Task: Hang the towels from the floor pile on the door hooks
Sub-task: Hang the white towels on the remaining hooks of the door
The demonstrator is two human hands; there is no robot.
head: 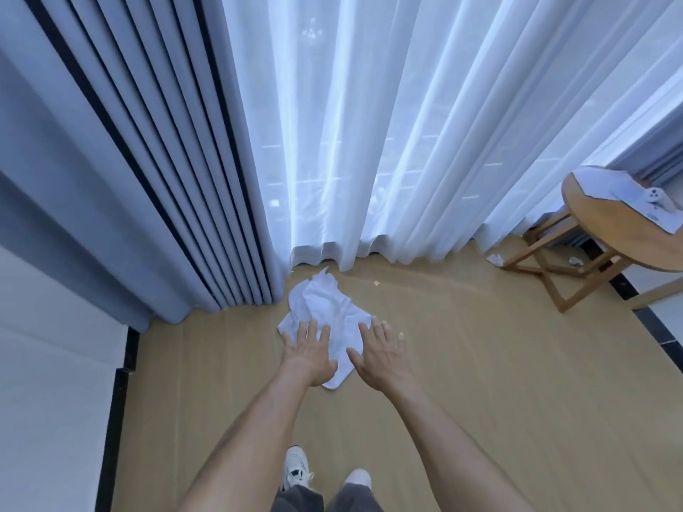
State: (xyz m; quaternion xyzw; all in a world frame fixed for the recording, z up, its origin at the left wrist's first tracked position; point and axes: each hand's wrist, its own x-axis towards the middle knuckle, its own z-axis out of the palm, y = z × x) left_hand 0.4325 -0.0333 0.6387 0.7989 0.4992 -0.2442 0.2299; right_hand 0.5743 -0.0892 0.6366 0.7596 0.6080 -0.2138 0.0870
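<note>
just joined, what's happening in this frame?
A person reaches down with both hands open toward a crumpled white towel on the floor by the curtains. The left hand and right hand are spread over it, nothing gripped yet. No door hooks are in view. A wooden table stands to the right.

A plain white towel (325, 319) is seen on a tan floor (480, 364). Sheer white curtains (388, 142) are flanked by grey-blue drapes (129, 160). White shoes (297, 469) and grey trousers (299, 500) are shown.
</note>
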